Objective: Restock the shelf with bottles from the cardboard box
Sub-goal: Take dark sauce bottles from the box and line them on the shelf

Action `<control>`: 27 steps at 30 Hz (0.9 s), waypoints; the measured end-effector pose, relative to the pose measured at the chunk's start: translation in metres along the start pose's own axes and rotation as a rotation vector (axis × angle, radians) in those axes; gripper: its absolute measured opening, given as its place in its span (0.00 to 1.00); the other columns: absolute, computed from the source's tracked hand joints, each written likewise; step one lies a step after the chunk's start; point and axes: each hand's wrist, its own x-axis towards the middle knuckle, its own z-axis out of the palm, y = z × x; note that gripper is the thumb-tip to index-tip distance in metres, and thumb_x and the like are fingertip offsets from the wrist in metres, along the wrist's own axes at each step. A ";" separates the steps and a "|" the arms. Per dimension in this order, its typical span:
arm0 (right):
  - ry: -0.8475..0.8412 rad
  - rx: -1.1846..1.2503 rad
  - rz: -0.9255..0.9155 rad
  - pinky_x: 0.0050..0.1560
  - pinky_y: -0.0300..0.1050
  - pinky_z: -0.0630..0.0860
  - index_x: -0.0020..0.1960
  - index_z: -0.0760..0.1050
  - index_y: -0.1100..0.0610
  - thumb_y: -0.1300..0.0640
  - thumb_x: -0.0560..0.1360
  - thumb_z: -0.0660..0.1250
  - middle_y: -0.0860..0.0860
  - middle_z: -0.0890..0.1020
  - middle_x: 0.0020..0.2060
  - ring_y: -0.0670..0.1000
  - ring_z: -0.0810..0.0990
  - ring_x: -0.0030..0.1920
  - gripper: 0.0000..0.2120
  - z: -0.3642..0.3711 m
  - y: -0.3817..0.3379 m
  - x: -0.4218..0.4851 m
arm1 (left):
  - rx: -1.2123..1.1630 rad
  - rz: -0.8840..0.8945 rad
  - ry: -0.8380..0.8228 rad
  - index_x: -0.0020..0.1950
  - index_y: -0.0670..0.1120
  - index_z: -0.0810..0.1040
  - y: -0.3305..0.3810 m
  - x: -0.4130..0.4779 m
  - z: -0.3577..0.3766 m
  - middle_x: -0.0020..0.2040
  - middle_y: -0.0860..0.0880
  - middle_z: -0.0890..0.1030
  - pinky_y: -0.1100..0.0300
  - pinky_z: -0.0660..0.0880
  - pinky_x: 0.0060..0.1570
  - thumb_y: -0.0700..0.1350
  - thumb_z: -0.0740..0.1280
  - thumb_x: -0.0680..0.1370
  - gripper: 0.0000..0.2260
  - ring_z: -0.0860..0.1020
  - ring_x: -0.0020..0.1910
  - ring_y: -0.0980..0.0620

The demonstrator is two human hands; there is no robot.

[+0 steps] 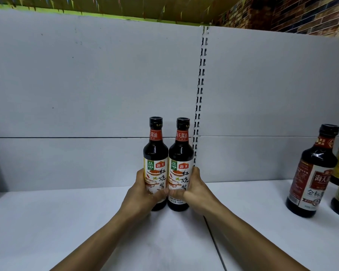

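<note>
White shelf (pixel 67 222): L hand (pixel 143 192), R hand (pixel 199 189) grip two upright bottles (pixel 168 165).

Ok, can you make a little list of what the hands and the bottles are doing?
left hand: grips left bottle
right hand: grips right bottle
the pair: upright, side by side, touching, labels facing out
shelf: white, bottles standing on it
other bottles: far right, untouched
cardboard box: not in view
</note>
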 end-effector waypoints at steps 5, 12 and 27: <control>-0.048 0.067 -0.007 0.65 0.52 0.77 0.68 0.61 0.49 0.54 0.69 0.79 0.44 0.80 0.60 0.46 0.81 0.60 0.36 -0.003 0.014 0.014 | -0.014 0.007 0.001 0.68 0.57 0.66 -0.007 0.012 0.004 0.59 0.59 0.80 0.55 0.80 0.53 0.54 0.75 0.74 0.27 0.81 0.56 0.55; -0.040 0.070 -0.018 0.62 0.42 0.77 0.71 0.60 0.45 0.40 0.70 0.75 0.40 0.78 0.63 0.41 0.79 0.61 0.37 0.004 0.033 0.017 | 0.001 0.056 0.055 0.69 0.57 0.67 -0.024 0.015 0.013 0.61 0.60 0.81 0.60 0.78 0.56 0.61 0.72 0.74 0.27 0.81 0.56 0.61; 0.108 -0.035 -0.077 0.54 0.40 0.78 0.67 0.62 0.46 0.42 0.74 0.72 0.42 0.79 0.61 0.44 0.80 0.58 0.28 0.013 0.036 0.006 | 0.015 0.089 0.075 0.68 0.55 0.66 -0.029 0.015 0.015 0.61 0.58 0.81 0.59 0.79 0.54 0.59 0.73 0.74 0.27 0.82 0.55 0.59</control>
